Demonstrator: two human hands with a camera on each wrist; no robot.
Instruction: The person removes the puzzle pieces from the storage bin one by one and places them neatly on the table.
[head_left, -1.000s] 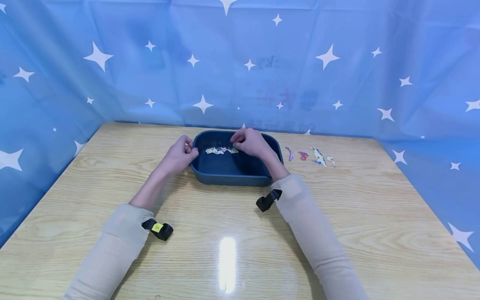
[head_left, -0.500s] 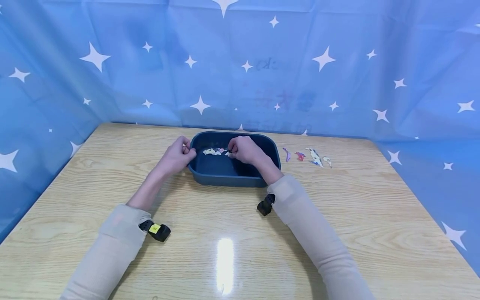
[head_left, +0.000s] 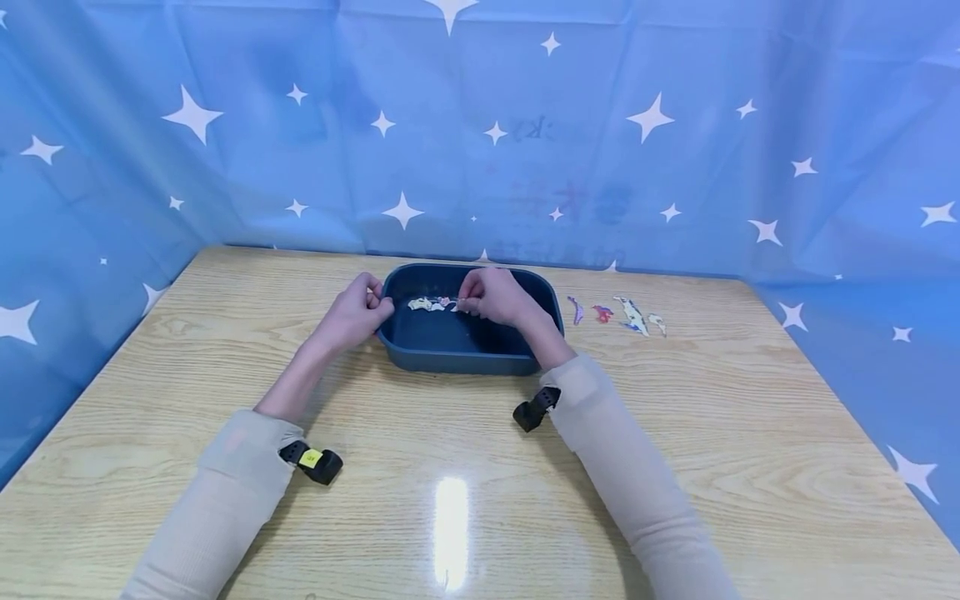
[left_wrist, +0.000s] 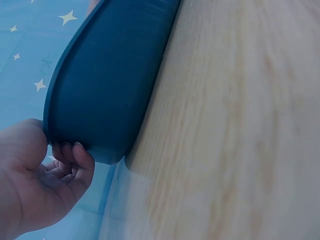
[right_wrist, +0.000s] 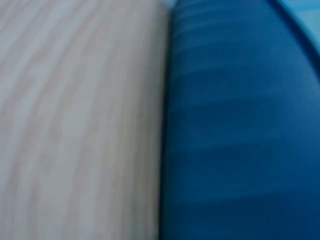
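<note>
A dark blue plastic bin (head_left: 462,363) stands on the table. My left hand (head_left: 354,313) grips its left rim; in the left wrist view the thumb is over the edge and the fingers (left_wrist: 82,162) curl against the outer wall. Inside the bin lies a short row of small pale cut-outs (head_left: 422,305) with a pinkish one (head_left: 445,302) among them. My right hand (head_left: 497,297) reaches over the bin's right side, its thumb and fingertips pinching a small pale cut-out (head_left: 453,307) at the row's right end. The right wrist view shows only the bin's outer wall (right_wrist: 240,125) and the table.
Right of the bin, several small cut-outs lie on the wooden table (head_left: 375,467): a purple one (head_left: 576,311), a red one (head_left: 603,314), a larger white-and-blue one (head_left: 632,316) and a small pale one (head_left: 657,323). A blue star-patterned curtain (head_left: 480,150) hangs behind.
My right hand has lowered to the right end of the row, then risen slightly with its fingertips together at the pale cut-out. The left hand stays at the rim.
</note>
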